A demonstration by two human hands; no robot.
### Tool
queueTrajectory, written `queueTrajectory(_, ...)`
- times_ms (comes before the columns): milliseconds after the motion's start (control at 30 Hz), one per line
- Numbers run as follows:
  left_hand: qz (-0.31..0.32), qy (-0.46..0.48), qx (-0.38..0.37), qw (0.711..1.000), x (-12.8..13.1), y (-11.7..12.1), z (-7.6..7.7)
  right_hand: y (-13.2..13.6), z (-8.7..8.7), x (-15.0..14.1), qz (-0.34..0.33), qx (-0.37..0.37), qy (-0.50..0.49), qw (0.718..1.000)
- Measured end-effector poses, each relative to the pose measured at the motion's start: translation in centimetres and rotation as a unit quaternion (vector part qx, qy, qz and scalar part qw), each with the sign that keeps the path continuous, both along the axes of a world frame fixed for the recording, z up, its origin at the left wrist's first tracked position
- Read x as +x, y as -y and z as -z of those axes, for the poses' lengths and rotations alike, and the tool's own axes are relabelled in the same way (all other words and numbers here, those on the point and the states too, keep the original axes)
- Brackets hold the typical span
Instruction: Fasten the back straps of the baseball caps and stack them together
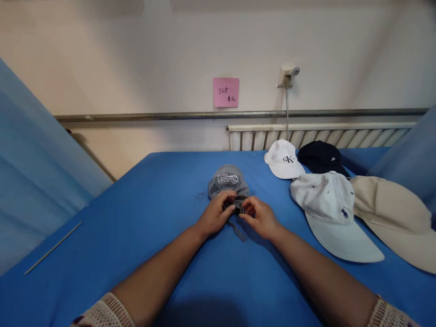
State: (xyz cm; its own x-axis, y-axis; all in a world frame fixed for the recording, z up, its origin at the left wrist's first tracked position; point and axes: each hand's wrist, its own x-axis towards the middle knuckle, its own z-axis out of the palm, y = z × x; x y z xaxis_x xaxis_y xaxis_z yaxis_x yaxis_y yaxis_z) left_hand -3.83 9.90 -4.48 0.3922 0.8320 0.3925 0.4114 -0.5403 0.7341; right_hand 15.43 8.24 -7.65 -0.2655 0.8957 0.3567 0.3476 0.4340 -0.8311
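The grey cap [226,175] rests near the middle of the blue cover [153,190], its lettering upside down to the view and its strap side toward the person. Behind stands a pale wall [153,59], with a curtain [41,172] at left and a rail [170,116] running above the radiator [323,135]. At right lie a beige cap [391,204], a pale cap [323,200] overlapping it, a black cap [318,154] and a white cap [282,156]. The left hand [215,214] bends its fingers at the grey cap's near edge; whether they pinch it, I cannot tell. The right hand [261,218] pinches the dark buckle [240,210] between thumb and fingers, above the loose strap [238,231].
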Motion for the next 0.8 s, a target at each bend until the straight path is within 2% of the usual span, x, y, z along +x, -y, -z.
queueTrajectory(100, -0.119, 0.025, 0.005, 0.993, -1.5, -0.4, -1.1, -0.3, -0.1, 0.2, 0.021, 0.027, -0.064, 0.997)
queueTrajectory(200, -0.154, 0.029, -0.020, 0.987, -3.0, -0.7, -2.1, -0.2, -0.6, 0.4, 0.006, 0.056, -0.096, 0.994)
queueTrajectory(300, -0.092, -0.026, -0.055, 0.994, -3.2, -0.3, -2.6, 0.3, -1.3, 0.3, -0.029, 0.060, -0.088, 0.994)
queueTrajectory(400, 0.054, -0.115, -0.084, 0.988, -2.4, 0.6, -2.6, 0.8, -1.6, 0.2, -0.058, 0.044, -0.071, 0.995)
queueTrajectory(500, 0.165, -0.199, -0.073, 0.963, -1.4, 1.4, -2.2, 0.9, -1.5, 0.2, -0.066, 0.021, -0.056, 0.996)
queueTrajectory(567, 0.191, -0.239, -0.057, 0.951, -1.0, 1.7, -2.1, 0.7, -1.3, 0.2, -0.058, 0.005, -0.042, 0.997)
queueTrajectory(667, 0.193, -0.259, -0.054, 0.945, -0.9, 1.7, -2.1, 0.4, -1.0, 0.3, -0.042, -0.025, -0.028, 0.998)
queueTrajectory(800, 0.173, -0.170, -0.090, 0.966, -1.2, 1.2, -2.0, 0.2, -0.7, 0.2, -0.030, -0.049, -0.059, 0.997)
